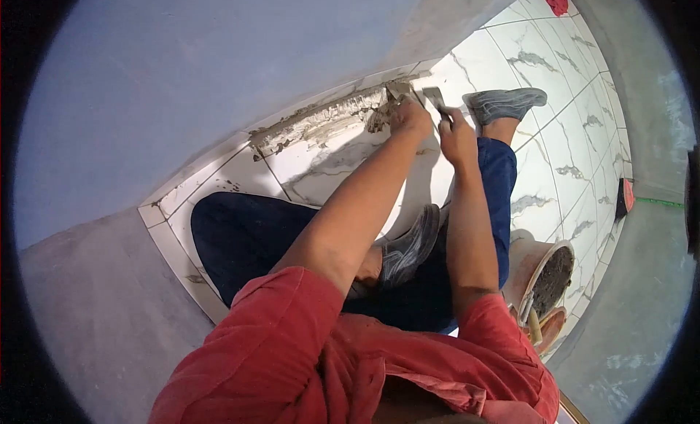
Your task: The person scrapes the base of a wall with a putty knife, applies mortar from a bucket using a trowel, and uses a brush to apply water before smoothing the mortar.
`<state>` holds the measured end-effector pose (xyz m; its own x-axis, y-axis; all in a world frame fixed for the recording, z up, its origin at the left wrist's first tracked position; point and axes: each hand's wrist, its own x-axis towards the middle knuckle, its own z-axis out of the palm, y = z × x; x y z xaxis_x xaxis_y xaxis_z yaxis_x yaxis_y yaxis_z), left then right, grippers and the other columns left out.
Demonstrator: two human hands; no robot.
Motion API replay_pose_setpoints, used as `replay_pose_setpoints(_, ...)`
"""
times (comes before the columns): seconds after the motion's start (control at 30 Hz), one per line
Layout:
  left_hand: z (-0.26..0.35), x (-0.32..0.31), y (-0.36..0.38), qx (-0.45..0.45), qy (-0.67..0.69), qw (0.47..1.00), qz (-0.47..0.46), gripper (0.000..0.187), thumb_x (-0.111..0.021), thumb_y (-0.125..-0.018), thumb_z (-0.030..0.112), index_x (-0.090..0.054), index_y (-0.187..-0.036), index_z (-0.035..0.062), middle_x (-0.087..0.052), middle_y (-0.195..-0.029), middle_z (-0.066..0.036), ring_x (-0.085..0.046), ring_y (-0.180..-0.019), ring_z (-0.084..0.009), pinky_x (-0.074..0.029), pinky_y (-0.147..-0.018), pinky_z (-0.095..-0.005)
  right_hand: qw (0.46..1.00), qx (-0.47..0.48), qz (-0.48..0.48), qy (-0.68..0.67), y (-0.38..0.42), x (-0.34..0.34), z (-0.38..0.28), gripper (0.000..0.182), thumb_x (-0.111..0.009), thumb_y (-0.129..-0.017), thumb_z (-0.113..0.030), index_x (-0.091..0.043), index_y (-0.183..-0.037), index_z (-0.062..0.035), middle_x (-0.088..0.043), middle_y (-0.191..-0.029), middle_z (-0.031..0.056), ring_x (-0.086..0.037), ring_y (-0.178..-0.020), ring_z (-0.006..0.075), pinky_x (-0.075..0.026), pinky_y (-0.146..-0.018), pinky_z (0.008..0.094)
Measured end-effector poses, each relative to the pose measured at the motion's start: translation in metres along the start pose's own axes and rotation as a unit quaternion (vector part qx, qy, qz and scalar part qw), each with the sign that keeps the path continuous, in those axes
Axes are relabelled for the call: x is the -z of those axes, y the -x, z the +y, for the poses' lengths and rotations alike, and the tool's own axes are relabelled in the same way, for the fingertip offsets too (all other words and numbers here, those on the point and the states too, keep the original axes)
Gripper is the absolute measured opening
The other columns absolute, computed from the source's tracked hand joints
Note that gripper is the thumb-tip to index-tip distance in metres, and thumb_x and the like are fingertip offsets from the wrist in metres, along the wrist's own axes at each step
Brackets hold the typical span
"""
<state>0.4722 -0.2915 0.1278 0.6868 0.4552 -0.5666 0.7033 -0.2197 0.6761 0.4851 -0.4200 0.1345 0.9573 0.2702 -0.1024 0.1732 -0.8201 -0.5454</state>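
Observation:
My left hand [412, 118] is closed at the foot of the wall, by the right end of a strip of rough mortar [321, 123]. A greyish flat piece shows just beyond its fingers, too small to make out. Close on its right, my right hand [458, 138] grips a small scraper [433, 97], its flat blade pointing up and away over the white floor tiles. Mortar crumbs lie on the marbled tile [321, 169] below the strip.
A bucket [516, 267] of grey mortar lies tilted at the right, with another round container [552, 329] beside it. The blue-grey wall [219, 59] rises ahead. My shod feet rest on the tiles. A red cloth [558, 2] lies far back, and a red-and-black object [625, 198] is at the right.

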Motion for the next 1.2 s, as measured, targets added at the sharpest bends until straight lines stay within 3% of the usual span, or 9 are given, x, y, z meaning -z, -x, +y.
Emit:
replay_pose_setpoints(0.07,-0.006,0.004,0.005,-0.006,0.039,0.998,-0.05,0.059,-0.053,-0.089,0.014,-0.04,-0.146,0.0045,-0.05,-0.142,-0.021,-0.049,-0.131,-0.0375,-0.04,-0.109,-0.0417,0.997,0.063,-0.034,-0.023,-0.024,-0.004,0.004,0.035,-0.055,-0.089,-0.024,-0.062,-0.12,-0.0096,-0.067,-0.105,0.0276,-0.063,-0.101,0.0452,-0.049,-0.089,0.0493)
replay_pose_setpoints(0.2,-0.025,-0.015,-0.002,-0.068,0.006,0.997,0.032,0.06,-0.05,-0.09,0.014,-0.037,-0.147,0.0062,-0.046,-0.144,-0.024,-0.046,-0.133,-0.0378,-0.038,-0.11,-0.0434,0.988,0.046,-0.146,0.016,-0.061,-0.011,-0.012,0.034,-0.056,-0.088,-0.026,-0.065,-0.116,-0.0094,-0.067,-0.107,0.0256,-0.063,-0.103,0.0432,-0.05,-0.09,0.0466)
replay_pose_setpoints(0.23,-0.024,-0.011,-0.002,-0.047,-0.002,0.999,-0.016,0.059,-0.05,-0.091,0.014,-0.037,-0.147,0.005,-0.046,-0.143,-0.026,-0.046,-0.133,-0.0374,-0.038,-0.11,-0.0445,0.983,0.044,-0.176,0.036,-0.065,-0.014,-0.016,0.033,-0.057,-0.088,-0.027,-0.066,-0.115,-0.0095,-0.068,-0.108,0.0247,-0.064,-0.103,0.0424,-0.05,-0.091,0.0458)
replay_pose_setpoints(0.33,-0.027,-0.013,0.006,-0.063,-0.009,0.998,0.02,0.062,-0.053,-0.09,0.012,-0.033,-0.147,0.0031,-0.043,-0.144,-0.026,-0.04,-0.135,-0.0406,-0.036,-0.113,-0.0454,0.977,0.102,-0.139,0.124,-0.067,-0.018,-0.022,0.032,-0.058,-0.089,-0.026,-0.066,-0.116,-0.0104,-0.069,-0.096,0.0246,-0.067,-0.094,0.0402,-0.052,-0.083,0.0443)
replay_pose_setpoints(0.67,-0.071,0.024,0.053,-0.079,0.023,0.997,0.004,0.052,-0.048,-0.091,0.014,-0.045,-0.141,0.0014,-0.055,-0.132,-0.029,-0.052,-0.125,-0.0408,-0.04,-0.107,-0.0463,0.972,0.076,-0.168,0.147,-0.066,-0.027,-0.025,0.038,-0.058,-0.09,-0.03,-0.06,-0.122,-0.0091,-0.068,-0.106,0.0248,-0.065,-0.102,0.0418,-0.051,-0.09,0.0486)
replay_pose_setpoints(0.73,-0.087,0.033,0.057,-0.097,0.045,0.994,0.019,0.053,-0.05,-0.09,0.015,-0.047,-0.141,0.0033,-0.059,-0.121,-0.03,-0.056,-0.118,-0.0425,-0.045,-0.098,-0.0495,0.974,0.077,-0.159,0.144,-0.059,-0.028,-0.027,0.037,-0.058,-0.09,-0.029,-0.06,-0.121,-0.0088,-0.068,-0.106,0.0251,-0.065,-0.102,0.0423,-0.051,-0.089,0.0491)
replay_pose_setpoints(0.9,-0.113,0.059,0.076,-0.14,0.136,0.98,0.04,0.046,-0.049,-0.092,0.015,-0.053,-0.136,0.001,-0.059,-0.126,-0.028,-0.058,-0.118,-0.0407,-0.043,-0.102,-0.0454,0.976,0.092,-0.151,0.124,-0.044,-0.035,-0.037,0.038,-0.059,-0.089,-0.028,-0.06,-0.121,-0.008,-0.068,-0.104,0.0259,-0.064,-0.101,0.043,-0.051,-0.089,0.0499)
replay_pose_setpoints(1.13,-0.16,0.101,0.104,-0.164,0.164,0.972,-0.033,0.046,-0.046,-0.094,0.015,-0.051,-0.138,0.0013,-0.055,-0.134,-0.027,-0.052,-0.128,-0.037,-0.039,-0.108,-0.039,0.979,0.087,-0.168,0.075,-0.035,-0.023,-0.046,0.035,-0.059,-0.089,-0.027,-0.063,-0.12,-0.011,-0.068,-0.105,0.0247,-0.064,-0.102,0.0412,-0.051,-0.089,0.0479)
replay_pose_setpoints(1.2,-0.164,0.11,0.11,-0.159,0.159,0.974,-0.037,0.046,-0.045,-0.094,0.014,-0.051,-0.139,0.0017,-0.055,-0.134,-0.027,-0.052,-0.128,-0.037,-0.039,-0.108,-0.0387,0.989,0.04,-0.122,0.068,-0.033,-0.019,-0.049,0.033,-0.058,-0.089,-0.028,-0.065,-0.118,-0.0119,-0.069,-0.105,0.0235,-0.065,-0.101,0.0405,-0.051,-0.088,0.0476)
